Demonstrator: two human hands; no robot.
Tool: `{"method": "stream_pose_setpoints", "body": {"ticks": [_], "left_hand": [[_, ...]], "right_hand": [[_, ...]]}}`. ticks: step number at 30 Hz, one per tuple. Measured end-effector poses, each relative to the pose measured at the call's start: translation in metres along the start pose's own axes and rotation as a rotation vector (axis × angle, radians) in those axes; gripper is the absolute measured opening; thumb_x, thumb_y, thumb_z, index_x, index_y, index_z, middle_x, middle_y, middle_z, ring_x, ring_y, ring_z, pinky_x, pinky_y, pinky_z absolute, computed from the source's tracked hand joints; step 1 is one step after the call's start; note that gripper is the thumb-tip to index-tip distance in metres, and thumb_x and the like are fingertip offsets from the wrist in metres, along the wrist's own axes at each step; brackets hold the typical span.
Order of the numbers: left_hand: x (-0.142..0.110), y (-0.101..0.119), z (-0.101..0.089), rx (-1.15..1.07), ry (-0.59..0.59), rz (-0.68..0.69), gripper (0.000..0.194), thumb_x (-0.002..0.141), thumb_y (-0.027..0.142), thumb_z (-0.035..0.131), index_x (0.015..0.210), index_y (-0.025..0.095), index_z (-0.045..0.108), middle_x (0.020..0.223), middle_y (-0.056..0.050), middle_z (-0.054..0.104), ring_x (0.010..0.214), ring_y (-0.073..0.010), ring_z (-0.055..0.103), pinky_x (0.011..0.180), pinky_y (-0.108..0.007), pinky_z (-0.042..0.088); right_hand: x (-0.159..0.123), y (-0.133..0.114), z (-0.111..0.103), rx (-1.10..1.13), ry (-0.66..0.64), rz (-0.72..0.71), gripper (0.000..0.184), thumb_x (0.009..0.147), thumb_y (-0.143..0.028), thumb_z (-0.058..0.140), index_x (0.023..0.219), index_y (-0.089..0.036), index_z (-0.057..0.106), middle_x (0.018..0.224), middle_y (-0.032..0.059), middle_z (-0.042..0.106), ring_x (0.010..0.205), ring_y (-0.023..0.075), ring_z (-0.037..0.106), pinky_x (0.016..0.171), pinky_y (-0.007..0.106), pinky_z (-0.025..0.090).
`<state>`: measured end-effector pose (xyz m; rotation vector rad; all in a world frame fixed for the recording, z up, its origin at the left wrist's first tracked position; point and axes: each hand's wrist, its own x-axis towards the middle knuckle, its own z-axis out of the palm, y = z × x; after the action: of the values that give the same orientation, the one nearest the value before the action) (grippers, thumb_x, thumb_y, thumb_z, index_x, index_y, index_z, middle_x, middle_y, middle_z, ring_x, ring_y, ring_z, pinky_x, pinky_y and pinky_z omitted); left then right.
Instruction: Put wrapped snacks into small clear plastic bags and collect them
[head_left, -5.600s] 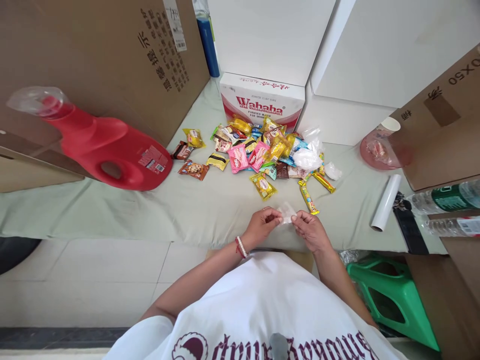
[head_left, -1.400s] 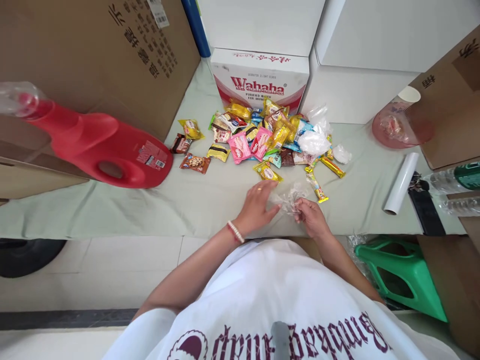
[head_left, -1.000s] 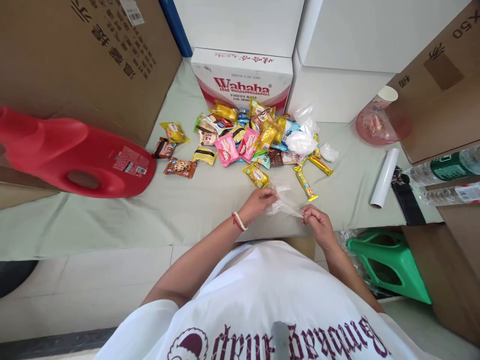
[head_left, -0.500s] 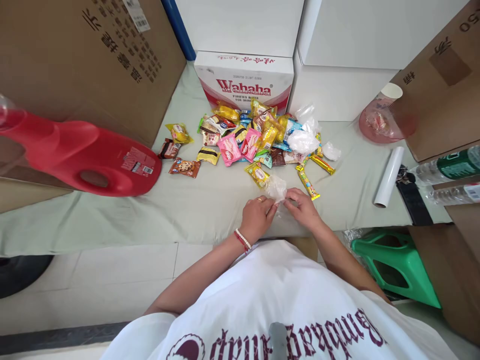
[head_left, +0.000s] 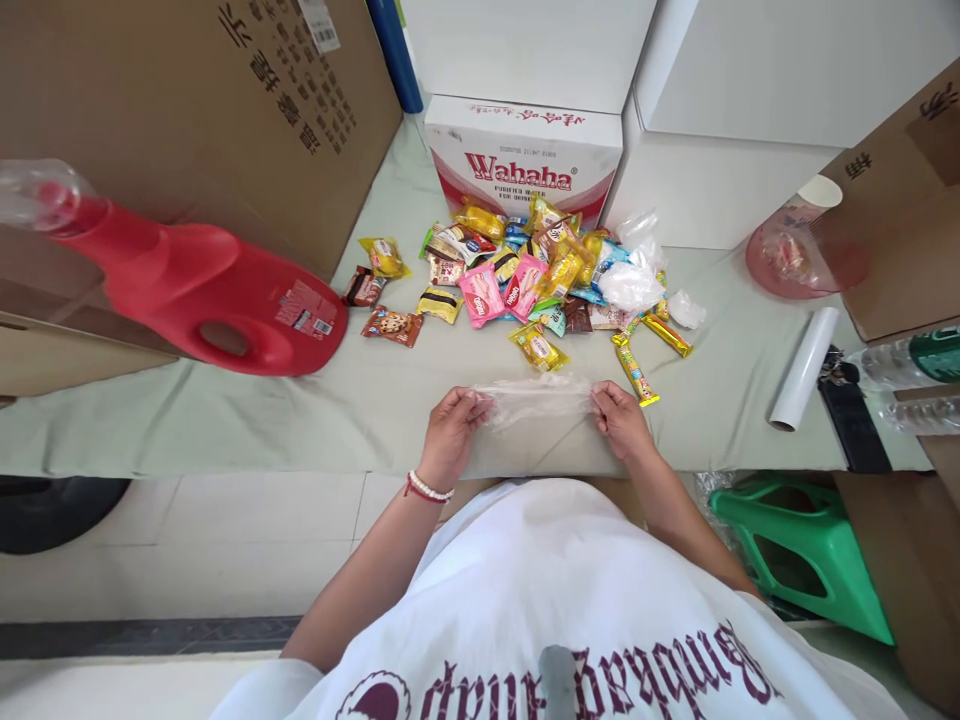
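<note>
bright, diffuse light, soft faint shadows, wide-angle stretching toward the edges

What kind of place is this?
It might be a storeroom or stock corner indoors: wrapped snacks lie heaped on a cloth-covered table, a Wahaha water carton stands behind them, and a big brown cardboard box stands at the left.
</note>
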<state>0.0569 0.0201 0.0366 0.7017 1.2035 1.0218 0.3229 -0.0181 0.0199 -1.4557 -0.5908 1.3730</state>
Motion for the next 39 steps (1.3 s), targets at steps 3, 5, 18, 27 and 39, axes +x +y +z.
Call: {"method": "stream_pose_setpoints", "body": {"ticks": [3,5,18,27,39], "left_hand": [[-0.007,0.005,-0.016,0.066,-0.075,0.181,0.037,0.084,0.055,0.071,0.081,0.022,0.055,0.071,0.003,0.059,0.062,-0.0120,0.058,0.065,-0.027,0.050],[-0.009,0.000,-0.024,0.244,-0.099,0.266,0.035,0.092,0.054,0.063,0.081,0.022,0.057,0.069,0.002,0.059,0.060,-0.0128,0.056,0.064,-0.028,0.048],[0.018,0.000,-0.003,1.355,-0.331,0.833,0.026,0.096,0.019,0.050,0.110,0.025,0.071,0.115,-0.008,0.075,0.117,-0.0259,0.064,0.101,-0.048,0.041],[0.050,-0.014,0.011,1.373,-0.444,0.679,0.036,0.104,0.035,0.040,0.127,0.026,0.066,0.142,-0.007,0.066,0.144,-0.0254,0.049,0.123,-0.057,0.021],[0.017,-0.016,-0.028,1.294,-0.357,0.521,0.013,0.091,0.033,0.057,0.097,0.023,0.062,0.156,-0.011,0.052,0.152,-0.0308,0.038,0.124,-0.065,0.015]], "right_hand": [[-0.002,-0.004,-0.011,0.038,-0.084,-0.052,0.039,0.070,-0.051,0.085,0.077,-0.020,0.063,0.078,-0.0018,0.063,0.068,0.0096,0.057,0.060,0.020,0.051],[-0.003,-0.005,-0.016,0.104,-0.137,0.005,0.042,0.068,-0.053,0.086,0.080,-0.021,0.063,0.093,0.0011,0.068,0.077,0.0128,0.064,0.066,0.025,0.056],[0.025,-0.008,-0.031,-0.626,0.024,-0.249,0.040,0.081,-0.056,0.067,0.097,-0.019,0.063,0.086,0.0043,0.063,0.065,0.0167,0.057,0.058,0.031,0.050],[-0.009,-0.031,-0.011,-1.363,-0.516,-0.671,0.031,0.102,-0.034,0.051,0.127,-0.026,0.069,0.111,0.0106,0.068,0.102,0.0245,0.063,0.079,0.033,0.051],[-0.059,-0.067,-0.100,-1.194,-0.277,-0.486,0.029,0.103,-0.035,0.047,0.102,-0.024,0.074,0.095,0.0064,0.074,0.080,0.0185,0.068,0.070,0.030,0.053]]}}
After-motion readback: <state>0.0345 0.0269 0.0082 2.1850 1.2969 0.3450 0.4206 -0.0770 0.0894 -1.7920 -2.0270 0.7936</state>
